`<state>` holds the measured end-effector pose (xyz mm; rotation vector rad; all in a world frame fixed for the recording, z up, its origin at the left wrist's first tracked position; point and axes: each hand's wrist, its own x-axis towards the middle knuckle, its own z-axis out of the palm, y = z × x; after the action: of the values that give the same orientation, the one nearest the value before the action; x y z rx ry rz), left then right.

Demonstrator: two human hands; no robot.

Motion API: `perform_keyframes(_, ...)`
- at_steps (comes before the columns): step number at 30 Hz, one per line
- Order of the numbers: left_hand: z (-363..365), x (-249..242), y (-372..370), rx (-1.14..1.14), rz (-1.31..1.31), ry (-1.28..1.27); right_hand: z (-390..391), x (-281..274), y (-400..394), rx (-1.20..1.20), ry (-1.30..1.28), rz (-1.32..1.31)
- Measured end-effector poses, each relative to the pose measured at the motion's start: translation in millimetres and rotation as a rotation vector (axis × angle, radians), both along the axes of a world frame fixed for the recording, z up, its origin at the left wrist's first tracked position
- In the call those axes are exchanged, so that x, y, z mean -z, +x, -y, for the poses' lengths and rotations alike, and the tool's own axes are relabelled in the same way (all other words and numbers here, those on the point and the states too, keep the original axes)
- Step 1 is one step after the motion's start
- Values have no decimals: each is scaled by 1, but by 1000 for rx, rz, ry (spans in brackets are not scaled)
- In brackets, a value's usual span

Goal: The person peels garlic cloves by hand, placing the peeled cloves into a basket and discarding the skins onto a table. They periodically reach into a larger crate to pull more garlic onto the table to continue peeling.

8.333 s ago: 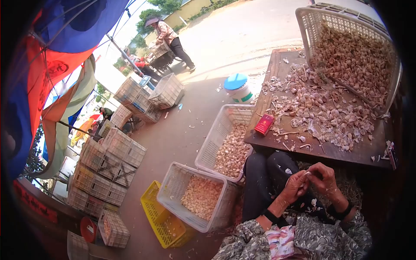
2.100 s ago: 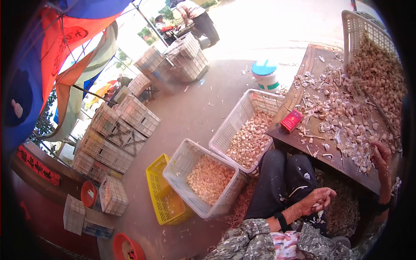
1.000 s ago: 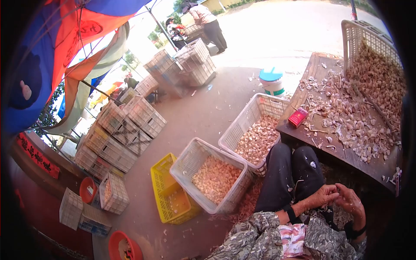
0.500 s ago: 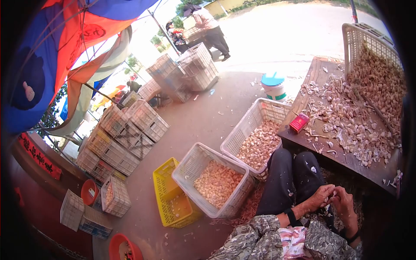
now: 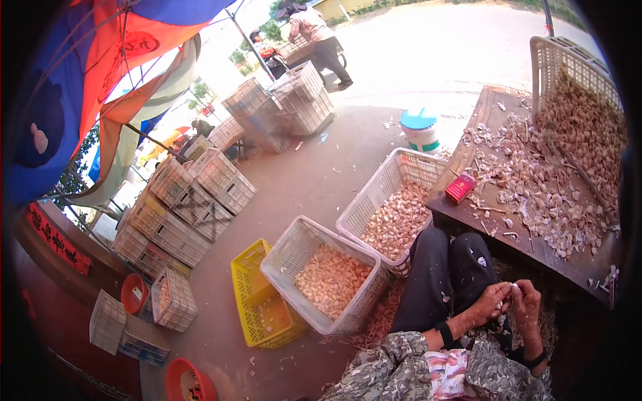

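My left hand [image 5: 491, 302] and my right hand [image 5: 527, 302] meet above my lap, beside the table edge. A whitish garlic clove [image 5: 514, 286] shows between the fingertips, pinched by my right hand. Another pale garlic piece [image 5: 499, 305] shows in the curled fingers of my left hand. Garlic heads and loose cloves [image 5: 528, 180] lie spread on the wooden table [image 5: 455, 157]. A white crate [image 5: 543, 63] tipped on its side holds more garlic at the table's far end. Left of my knees, one white crate [image 5: 348, 224] holds garlic cloves, and another [image 5: 274, 267] holds peeled-looking cloves.
A red box [image 5: 460, 188] lies at the table's near edge. On the ground are a yellow crate [image 5: 242, 287], a blue-lidded bucket [image 5: 420, 137] and an orange basin [image 5: 175, 381]. Stacked crates [image 5: 200, 194] stand to the left. Two people [image 5: 314, 33] are at the back.
My hands have shifted slightly up, and the white clove at the fingertips shows more clearly. The view has moved a little. A person at the back has bent over further.
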<state>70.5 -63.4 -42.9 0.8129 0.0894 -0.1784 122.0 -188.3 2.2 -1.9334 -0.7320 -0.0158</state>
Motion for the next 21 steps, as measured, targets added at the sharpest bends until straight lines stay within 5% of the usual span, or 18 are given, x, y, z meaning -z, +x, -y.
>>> perform_keyframes(5, 0, -1, -2, 12, 0, -24, 5, 8, -1, 9, 86, -202)
perform_keyframes(10, 2, -2, -2, -14, -24, 1, 8, 0, -1, 42, -92, 94)
perform_keyframes(17, 0, -1, -2, 1, 18, 9, 31, 30, 12, 42, -214, 127)
perform_keyframes(20, 0, 0, -3, 5, 1, -9, 45, 29, 17, 92, -150, -14)
perform_keyframes(21, 0, 2, -2, 17, 1, -4, 53, 27, 19, 13, 153, -423)
